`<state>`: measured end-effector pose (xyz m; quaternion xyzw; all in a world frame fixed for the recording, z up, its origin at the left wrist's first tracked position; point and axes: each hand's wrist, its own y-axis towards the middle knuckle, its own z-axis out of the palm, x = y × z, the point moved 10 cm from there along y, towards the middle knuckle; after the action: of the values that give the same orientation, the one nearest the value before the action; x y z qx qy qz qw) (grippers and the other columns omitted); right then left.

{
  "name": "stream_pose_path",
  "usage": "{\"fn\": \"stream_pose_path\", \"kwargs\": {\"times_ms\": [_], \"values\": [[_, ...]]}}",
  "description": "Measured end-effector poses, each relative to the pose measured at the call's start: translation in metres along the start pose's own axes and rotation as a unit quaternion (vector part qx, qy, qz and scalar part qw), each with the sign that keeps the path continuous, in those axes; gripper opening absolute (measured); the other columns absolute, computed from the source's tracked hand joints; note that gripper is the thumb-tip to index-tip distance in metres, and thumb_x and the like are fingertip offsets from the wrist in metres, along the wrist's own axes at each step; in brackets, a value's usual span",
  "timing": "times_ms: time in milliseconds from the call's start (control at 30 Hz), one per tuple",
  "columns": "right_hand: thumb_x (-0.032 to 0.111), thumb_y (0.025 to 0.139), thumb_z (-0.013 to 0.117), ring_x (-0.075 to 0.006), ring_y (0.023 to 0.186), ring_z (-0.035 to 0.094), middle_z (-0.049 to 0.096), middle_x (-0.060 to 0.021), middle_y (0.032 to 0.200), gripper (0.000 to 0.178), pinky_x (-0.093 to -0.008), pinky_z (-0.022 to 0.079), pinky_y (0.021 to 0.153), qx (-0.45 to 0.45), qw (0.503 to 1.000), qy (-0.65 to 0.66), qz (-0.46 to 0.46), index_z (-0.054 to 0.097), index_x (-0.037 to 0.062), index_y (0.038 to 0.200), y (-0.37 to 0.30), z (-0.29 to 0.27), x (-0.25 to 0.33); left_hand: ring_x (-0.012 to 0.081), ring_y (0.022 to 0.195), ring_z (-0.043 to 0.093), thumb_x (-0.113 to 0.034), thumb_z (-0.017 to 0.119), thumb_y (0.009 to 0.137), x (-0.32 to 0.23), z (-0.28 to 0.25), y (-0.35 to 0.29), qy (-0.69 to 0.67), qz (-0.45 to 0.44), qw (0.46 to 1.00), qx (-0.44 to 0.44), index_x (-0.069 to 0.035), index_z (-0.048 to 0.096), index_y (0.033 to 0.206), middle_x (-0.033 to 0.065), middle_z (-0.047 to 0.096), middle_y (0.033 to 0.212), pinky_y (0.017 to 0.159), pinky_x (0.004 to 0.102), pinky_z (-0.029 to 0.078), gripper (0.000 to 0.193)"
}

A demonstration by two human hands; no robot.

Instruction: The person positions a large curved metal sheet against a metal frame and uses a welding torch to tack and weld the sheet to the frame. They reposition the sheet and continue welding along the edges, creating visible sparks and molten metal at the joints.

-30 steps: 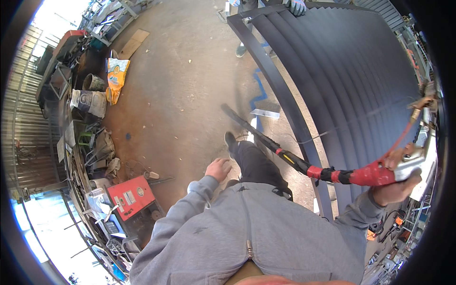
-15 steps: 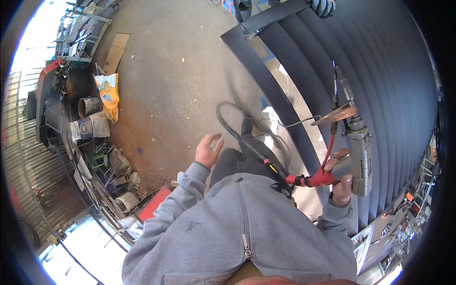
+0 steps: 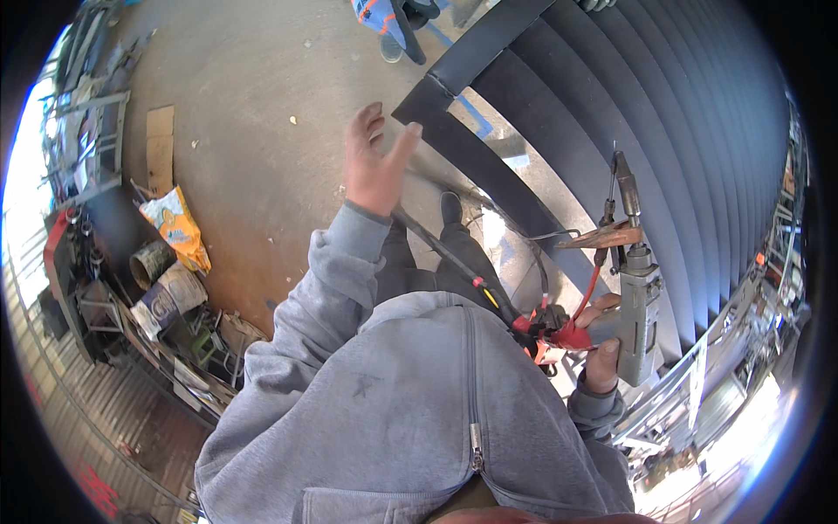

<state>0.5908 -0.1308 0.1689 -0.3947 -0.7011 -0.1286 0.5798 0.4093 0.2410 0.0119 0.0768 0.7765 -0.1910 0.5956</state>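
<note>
My right hand [image 3: 602,371] is closed round a grey metal gun-shaped tool [image 3: 640,319] with a long thin tip pointing away from me. Its exact kind does not show. Beside its nozzle sit a brownish wedge-like piece [image 3: 602,237] and a red hose [image 3: 588,284]; a black hose with red and yellow bands [image 3: 478,284] runs close to that hand. My left hand [image 3: 375,170] is raised in the air, fingers spread and curved, holding nothing. It appears near the corner of a dark slatted metal panel [image 3: 576,122], apparently without touching it.
A co-worker's blue and orange sleeve and dark glove [image 3: 397,26] are beyond the panel's corner; another glove [image 3: 598,3] rests at its far edge. A yellow bag [image 3: 177,229], a bucket [image 3: 152,265] and scrap lie left. Metal frames [image 3: 698,384] stand right. Hoses cross near my feet.
My left hand has risen forward toward the panel's corner and its fingers have spread. My view has turned, and the tool stays in my right hand. The co-worker's sleeve has shifted left in view.
</note>
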Motion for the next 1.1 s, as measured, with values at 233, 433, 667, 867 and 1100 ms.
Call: {"fn": "stream_pose_path", "kwargs": {"times_ms": [233, 433, 667, 867, 1100], "values": [[0.064, 0.096, 0.062, -0.0162, 0.083, 0.060, 0.065, -0.0081, 0.097, 0.062, -0.0317, 0.047, 0.073, -0.047, 0.999, 0.002, -0.009, 0.062, 0.0021, 0.107, -0.004, 0.064, 0.040, 0.0356, 0.136, 0.051, -0.038, 0.085, 0.083, -0.004, 0.026, 0.057, 0.094, -0.028, 0.991, 0.096, 0.005, 0.041, 0.151, 0.0252, 0.049, 0.145, 0.112, 0.0447, 0.044, 0.092], [0.053, 0.096, 0.069, -0.0202, 0.087, 0.062, 0.068, -0.0111, 0.102, 0.053, -0.0355, 0.049, 0.075, -0.044, 0.999, 0.027, -0.001, 0.069, 0.0005, 0.100, 0.002, 0.083, 0.047, 0.0346, 0.130, 0.054, -0.037, 0.086, 0.082, -0.010, 0.044, 0.080, 0.103, -0.006, 0.990, 0.098, 0.005, 0.044, 0.148, 0.0237, 0.053, 0.140, 0.108, 0.0442, 0.046, 0.088], [0.064, 0.098, 0.060, -0.0163, 0.085, 0.060, 0.066, -0.0064, 0.093, 0.066, -0.0324, 0.047, 0.076, -0.050, 0.997, 0.004, 0.050, 0.061, 0.0006, 0.117, -0.001, 0.084, 0.035, 0.0316, 0.118, 0.058, -0.034, 0.083, 0.086, -0.005, 0.043, 0.088, 0.060, 0.013, 0.997, 0.037, 0.004, 0.049, 0.142, 0.0208, 0.057, 0.132, 0.101, 0.0425, 0.049, 0.076], [0.062, 0.098, 0.061, -0.0154, 0.080, 0.061, 0.066, -0.0075, 0.091, 0.060, -0.0315, 0.047, 0.074, -0.041, 0.999, -0.023, 0.017, 0.062, 0.0018, 0.107, 0.014, 0.068, 0.041, 0.0332, 0.128, 0.054, -0.033, 0.086, 0.081, -0.002, 0.058, 0.085, 0.059, 0.025, 0.992, 0.109, 0.002, 0.041, 0.151, 0.0229, 0.051, 0.140, 0.106, 0.0417, 0.048, 0.090], [0.058, 0.100, 0.060, -0.0161, 0.079, 0.062, 0.065, -0.0099, 0.093, 0.062, -0.0315, 0.049, 0.073, -0.043, 0.999, -0.016, 0.003, 0.058, -0.0013, 0.119, 0.033, 0.065, 0.048, 0.0352, 0.137, 0.050, -0.034, 0.090, 0.076, 0.017, 0.061, 0.077, 0.006, -0.048, 0.985, 0.167, 0.001, 0.035, 0.156, 0.0248, 0.046, 0.148, 0.109, 0.0430, 0.046, 0.104]]}}
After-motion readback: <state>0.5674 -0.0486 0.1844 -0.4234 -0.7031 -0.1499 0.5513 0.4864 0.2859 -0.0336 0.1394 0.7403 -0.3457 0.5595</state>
